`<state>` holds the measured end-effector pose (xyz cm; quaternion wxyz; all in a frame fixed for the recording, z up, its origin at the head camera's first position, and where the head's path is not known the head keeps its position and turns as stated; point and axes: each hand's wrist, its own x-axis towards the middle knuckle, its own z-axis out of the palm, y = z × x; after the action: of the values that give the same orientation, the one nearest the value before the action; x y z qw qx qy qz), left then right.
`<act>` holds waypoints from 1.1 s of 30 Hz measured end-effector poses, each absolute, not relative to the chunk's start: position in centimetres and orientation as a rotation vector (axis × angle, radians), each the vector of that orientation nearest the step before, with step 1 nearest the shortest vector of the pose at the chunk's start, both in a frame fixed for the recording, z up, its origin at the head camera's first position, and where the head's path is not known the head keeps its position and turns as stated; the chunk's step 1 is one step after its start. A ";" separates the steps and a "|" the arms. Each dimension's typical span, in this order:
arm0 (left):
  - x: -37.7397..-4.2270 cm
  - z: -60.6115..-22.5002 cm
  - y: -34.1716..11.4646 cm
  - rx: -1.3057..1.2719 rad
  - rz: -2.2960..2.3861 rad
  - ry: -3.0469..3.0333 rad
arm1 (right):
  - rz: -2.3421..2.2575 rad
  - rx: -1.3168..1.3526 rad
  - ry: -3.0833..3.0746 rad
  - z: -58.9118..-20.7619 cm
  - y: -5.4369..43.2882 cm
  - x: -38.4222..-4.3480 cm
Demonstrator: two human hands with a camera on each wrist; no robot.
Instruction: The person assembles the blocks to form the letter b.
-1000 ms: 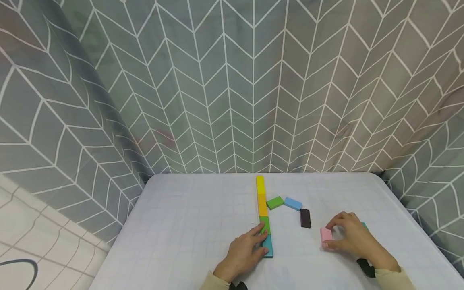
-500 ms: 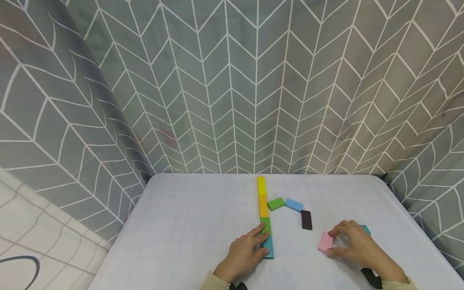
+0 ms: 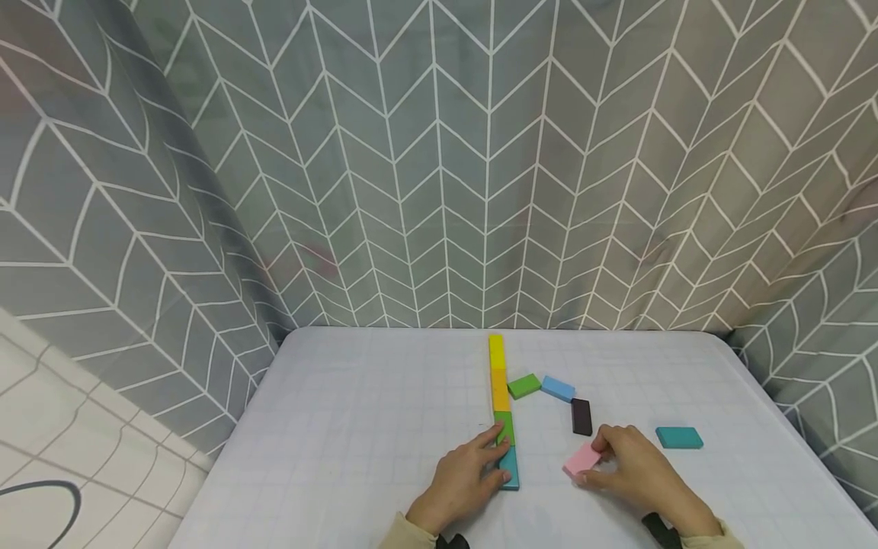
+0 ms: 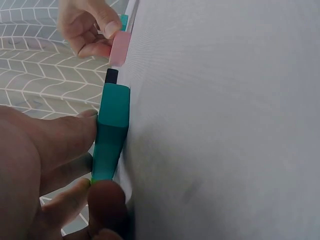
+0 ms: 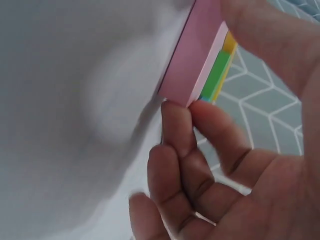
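A straight row of blocks runs away from me: a teal block (image 3: 508,467) nearest, then a green block (image 3: 506,427), an orange-yellow block (image 3: 499,390) and a yellow block (image 3: 496,351). My left hand (image 3: 461,482) rests on the near end of this row, its fingertips on the green and teal blocks. To the right, my right hand (image 3: 634,469) pinches a pink block (image 3: 580,460) between thumb and fingers, low over the table. In the right wrist view the pink block (image 5: 190,55) shows its long side, fingertips at its end.
Another green block (image 3: 524,386), a light blue block (image 3: 558,389) and a black block (image 3: 581,417) curve rightward from the row. A loose teal block (image 3: 679,438) lies farther right on the white table (image 3: 343,427). A grey patterned curtain (image 3: 439,168) hangs behind.
My right hand has moved left with the pink block and turned it to a slant near the black block. The loose teal block has come into full view. My left hand stays put.
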<state>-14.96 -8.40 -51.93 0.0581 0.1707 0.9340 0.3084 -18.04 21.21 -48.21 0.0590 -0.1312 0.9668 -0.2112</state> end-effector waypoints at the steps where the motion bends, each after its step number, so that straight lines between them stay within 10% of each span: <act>1: -14.9 -51.9 -8.4 0.518 0.935 2.831 | -0.637 -0.393 2.934 -48.2 20.8 -18.0; 33: -14.8 -51.8 -8.4 0.511 0.938 2.806 | -0.603 -0.482 2.942 -48.8 14.7 -17.4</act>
<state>-14.79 -8.43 -51.77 0.0694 0.1697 0.9323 0.3116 -17.40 14.71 -48.80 0.0499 -0.1583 0.9660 -0.1981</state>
